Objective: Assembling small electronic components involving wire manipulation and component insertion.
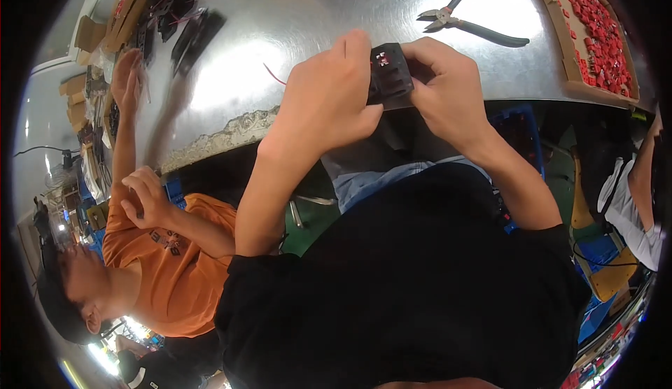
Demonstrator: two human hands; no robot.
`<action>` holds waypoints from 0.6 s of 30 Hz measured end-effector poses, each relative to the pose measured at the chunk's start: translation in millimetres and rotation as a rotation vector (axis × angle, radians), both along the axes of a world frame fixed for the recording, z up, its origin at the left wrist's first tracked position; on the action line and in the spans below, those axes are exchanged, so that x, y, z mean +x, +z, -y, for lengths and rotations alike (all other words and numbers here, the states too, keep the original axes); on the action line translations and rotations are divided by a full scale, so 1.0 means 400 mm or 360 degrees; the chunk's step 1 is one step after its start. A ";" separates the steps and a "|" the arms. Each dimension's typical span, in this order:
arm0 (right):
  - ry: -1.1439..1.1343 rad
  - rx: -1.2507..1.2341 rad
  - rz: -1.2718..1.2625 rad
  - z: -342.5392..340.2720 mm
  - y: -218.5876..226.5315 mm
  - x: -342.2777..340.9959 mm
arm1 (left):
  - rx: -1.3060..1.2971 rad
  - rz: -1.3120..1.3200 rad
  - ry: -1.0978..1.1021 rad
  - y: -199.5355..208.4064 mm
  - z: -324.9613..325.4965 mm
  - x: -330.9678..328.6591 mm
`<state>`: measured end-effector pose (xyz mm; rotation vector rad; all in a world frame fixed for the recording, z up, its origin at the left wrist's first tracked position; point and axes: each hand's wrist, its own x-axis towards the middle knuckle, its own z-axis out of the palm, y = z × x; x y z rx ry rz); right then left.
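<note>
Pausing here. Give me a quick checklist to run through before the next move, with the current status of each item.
1. Both hands on the black plastic part: ok, left hand and right hand grip it from opposite sides.
2. Red wire attached to the part: cannot tell, the left hand hides where it leads.
3. Cutting pliers clear of the hands: ok, lying apart on the metal table.
4. Pliers closed: not ok, handles spread.
5. Co-worker's raised hand clear of the part: ok, well to the left.
</note>
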<state>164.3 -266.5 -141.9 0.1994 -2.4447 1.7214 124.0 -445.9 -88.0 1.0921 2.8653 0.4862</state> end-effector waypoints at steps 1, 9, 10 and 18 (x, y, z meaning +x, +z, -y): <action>-0.0065 0.0047 -0.0078 0.004 -0.006 0.000 | -0.0031 0.0066 0.0032 0.002 -0.002 -0.002; -0.0362 0.0386 -0.0143 0.035 -0.007 0.015 | -0.0140 0.0015 0.0010 -0.013 -0.006 -0.003; -0.0403 0.0599 -0.0327 0.031 -0.015 0.015 | -0.0148 0.0007 0.0001 -0.014 -0.005 -0.004; -0.0263 0.0733 -0.0396 0.003 -0.002 0.020 | -0.0199 -0.0057 -0.0052 -0.015 0.005 -0.009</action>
